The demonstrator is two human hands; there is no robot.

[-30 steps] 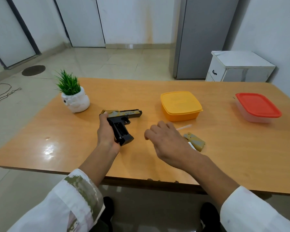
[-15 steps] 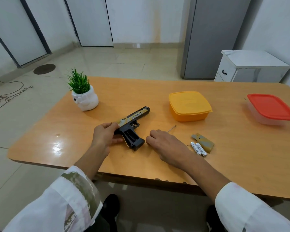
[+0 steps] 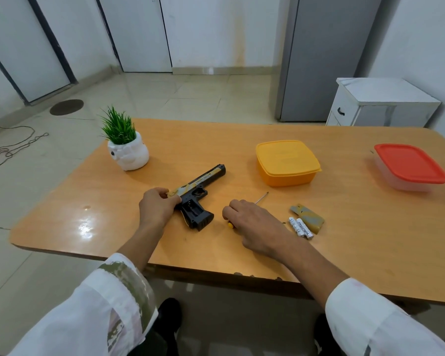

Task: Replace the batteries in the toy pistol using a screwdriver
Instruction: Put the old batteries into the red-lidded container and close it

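The left hand clasps the toy pistol's rear end on the table. At its 3 o'clock, the right hand curls closed over the screwdriver.

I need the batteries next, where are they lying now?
In the head view, the two batteries lie side by side on the table, just right of the right hand, against the near edge of the detached battery cover.
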